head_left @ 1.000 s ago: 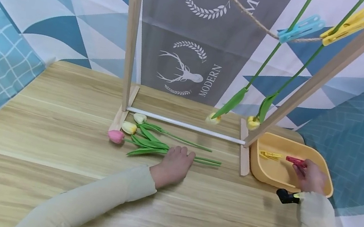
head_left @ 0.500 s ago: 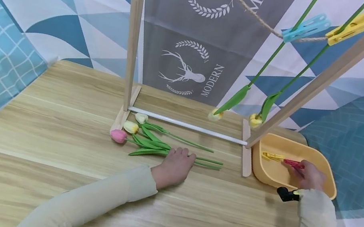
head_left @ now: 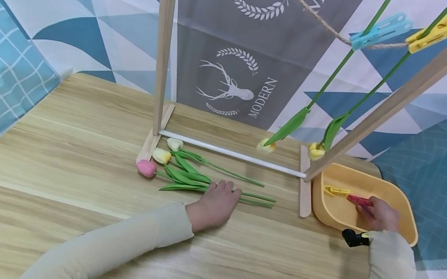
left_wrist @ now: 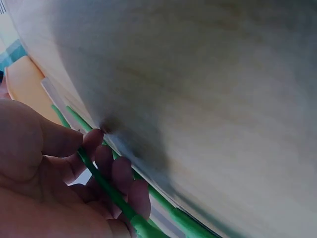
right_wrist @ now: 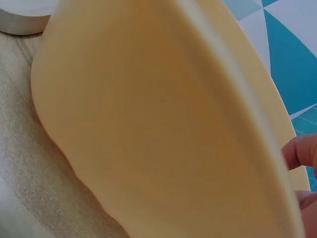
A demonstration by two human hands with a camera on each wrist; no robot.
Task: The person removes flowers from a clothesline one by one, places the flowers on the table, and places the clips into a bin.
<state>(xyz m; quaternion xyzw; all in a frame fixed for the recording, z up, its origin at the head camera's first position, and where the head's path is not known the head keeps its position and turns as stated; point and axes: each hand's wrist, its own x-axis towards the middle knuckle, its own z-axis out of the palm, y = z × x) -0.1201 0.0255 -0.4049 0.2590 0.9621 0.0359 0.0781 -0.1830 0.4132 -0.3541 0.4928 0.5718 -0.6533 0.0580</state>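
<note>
On the wooden table, my left hand (head_left: 218, 203) lies over the stems of a pink tulip (head_left: 146, 168) and a pale yellow tulip (head_left: 161, 156). Close up in the left wrist view, its thumb and fingers pinch one green stem (left_wrist: 106, 186), while a second stem runs behind the fingers. My right hand (head_left: 382, 216) reaches into the yellow-orange bin (head_left: 328, 219) and pinches a red clothespin (head_left: 358, 200). Beside that sits a yellow clothespin (head_left: 337, 191). The bin's wall hides most of the right hand in the right wrist view.
A wooden frame (head_left: 161, 44) with a white bottom bar (head_left: 230, 152) stands behind the flowers. From its rope (head_left: 309, 10) two tulips hang head down by a blue clothespin (head_left: 381, 32) and a yellow one. A white tulip (head_left: 174, 144) lies near the bar.
My right hand has shifted slightly within the bin, bringing the red clothespin up to the yellow one. The left hand stays on the stems. The head view has drifted a little.
</note>
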